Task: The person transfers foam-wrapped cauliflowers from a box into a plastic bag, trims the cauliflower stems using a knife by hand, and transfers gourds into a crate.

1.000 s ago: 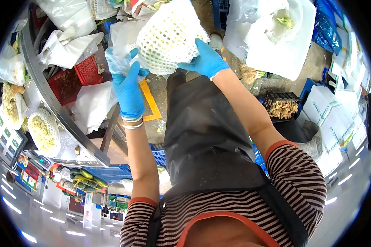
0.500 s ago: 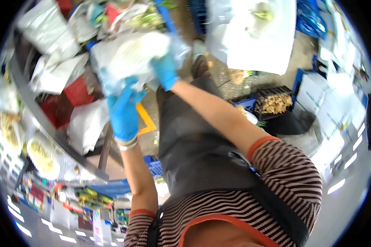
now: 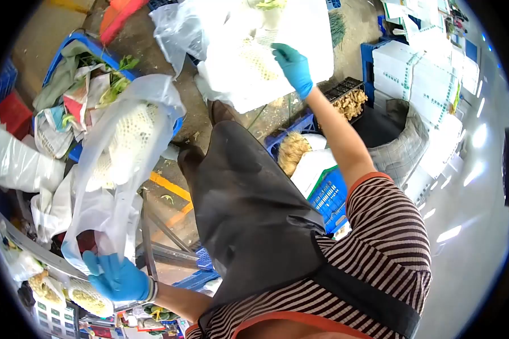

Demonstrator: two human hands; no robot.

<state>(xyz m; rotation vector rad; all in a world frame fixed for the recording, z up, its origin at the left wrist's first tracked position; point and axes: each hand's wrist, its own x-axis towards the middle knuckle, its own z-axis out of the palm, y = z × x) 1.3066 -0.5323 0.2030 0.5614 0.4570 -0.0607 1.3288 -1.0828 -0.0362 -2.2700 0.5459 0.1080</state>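
Left hand (image 3: 116, 277) holds plastic bag (image 3: 96, 212); film clouds its netted contents (image 3: 133, 133)

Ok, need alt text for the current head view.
A person's gloved left hand holds a translucent plastic bag of white foam-netted produce; the gloved right hand is over a white liner and another foam net. A dark apron fills the middle; a black crate of ginger sits at right.

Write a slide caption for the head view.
Left hand holding a plastic bag with white netting inside, right hand over a white container.
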